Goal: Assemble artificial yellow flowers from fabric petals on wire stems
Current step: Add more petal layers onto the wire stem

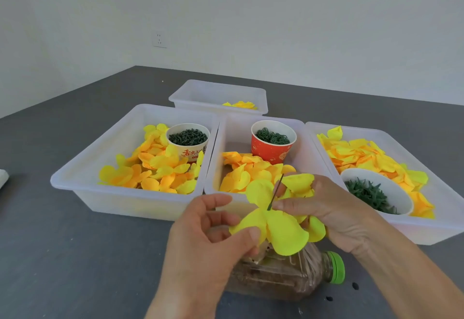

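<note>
1. A yellow fabric petal piece [281,231] is held above a plastic bottle [288,276], in front of the middle bin [227,143].
2. A lower lobe of the petal piece is pinched by the left hand [208,238] between curled thumb and fingers.
3. A thin dark wire stem [275,191] is seen standing tilted through the centre of the petal piece, its tip pointing up and away.
4. The stem is pinched low down by the right hand [334,208]; more yellow petals [300,182] are tucked under its curled fingers, though exactly how they are gripped cannot be told.
5. The bottle is laid on its side on the dark grey table [75,243], with the green cap [336,267] to the right and brownish contents inside.
6. The left bin [82,168] is filled with loose yellow and orange petals and a paper cup [188,143] of dark green parts.
7. In the middle bin, a red cup [272,145] of green rings is placed behind a petal heap.
8. In the right bin [442,193], petals and a white bowl [376,193] of green pieces are held.
9. A far bin [218,93] with a few yellow petals is set behind the others.
10. A wall socket [160,39] is seen on the white wall.
</note>
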